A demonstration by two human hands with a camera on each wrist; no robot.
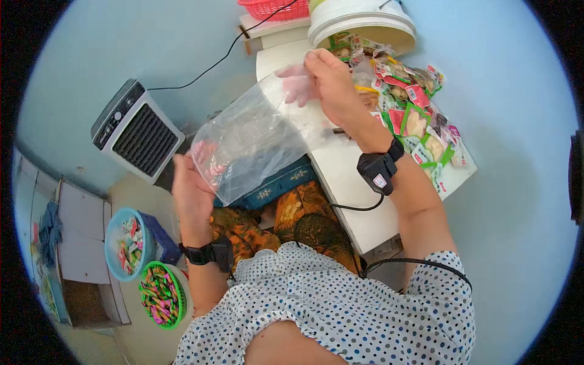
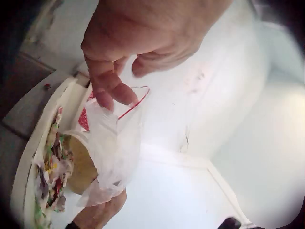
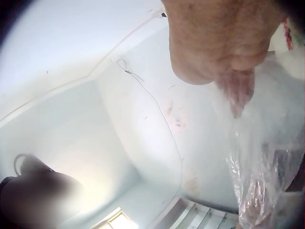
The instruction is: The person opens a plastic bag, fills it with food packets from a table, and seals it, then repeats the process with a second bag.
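A clear plastic bag (image 1: 249, 137) is stretched between my two hands above my lap. My right hand (image 1: 334, 82) pinches its upper right end, thumb on the near side and the fingers showing through the film. At the other end my left hand (image 1: 196, 185) holds the bag's edge, with fingertips visible through the plastic. In the left wrist view, the left fingers (image 2: 125, 93) reach down onto the edge, close to a thin red line. The right wrist view shows the film hanging in creases below the right hand (image 3: 219, 52).
Several sealed food packets (image 1: 417, 121) spill from a tipped white bucket (image 1: 365, 18) across the white table (image 1: 371, 207). A fan-like cooler (image 1: 143, 134) stands at left. Below it are a blue basin (image 1: 112, 243) and a green basket (image 1: 182, 298) of wrapped packets. A red basket (image 1: 277, 9) sits behind.
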